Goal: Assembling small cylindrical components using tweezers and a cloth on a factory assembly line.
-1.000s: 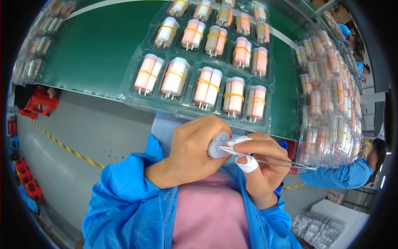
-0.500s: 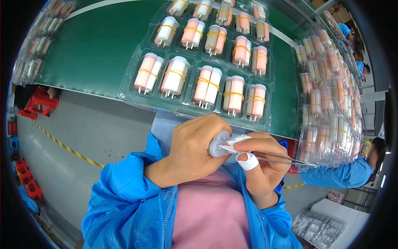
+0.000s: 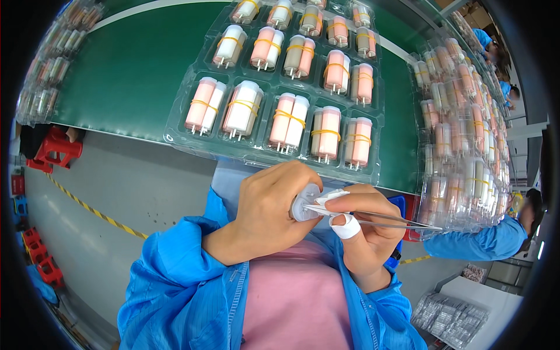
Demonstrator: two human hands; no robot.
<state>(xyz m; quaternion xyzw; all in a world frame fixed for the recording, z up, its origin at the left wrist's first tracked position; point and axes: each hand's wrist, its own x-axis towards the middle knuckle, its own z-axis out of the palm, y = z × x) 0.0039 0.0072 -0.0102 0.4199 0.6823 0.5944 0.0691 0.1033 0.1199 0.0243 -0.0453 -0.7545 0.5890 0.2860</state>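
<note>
The tweezers (image 3: 424, 226) are silver, the round piece (image 3: 299, 210) translucent grey. On the far green table (image 3: 134, 81), yellow bands (image 3: 242, 105) ring pink, white and grey tubes (image 3: 298, 129). Left, yellow-and-black striped tape (image 3: 96, 212) crosses the grey floor (image 3: 146, 186).

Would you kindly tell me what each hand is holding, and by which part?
The right hand pinches metal tweezers near their pointed end; the left hand grips a translucent round-ended piece behind its exposed end, the rest hidden.

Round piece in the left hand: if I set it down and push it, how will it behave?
The round piece is probably stiff: its rim looks unbent in the left hand. Its round outline suggests it might roll on edge, though the hand hides part of it. Its smooth, translucent face may be slippery.
</note>
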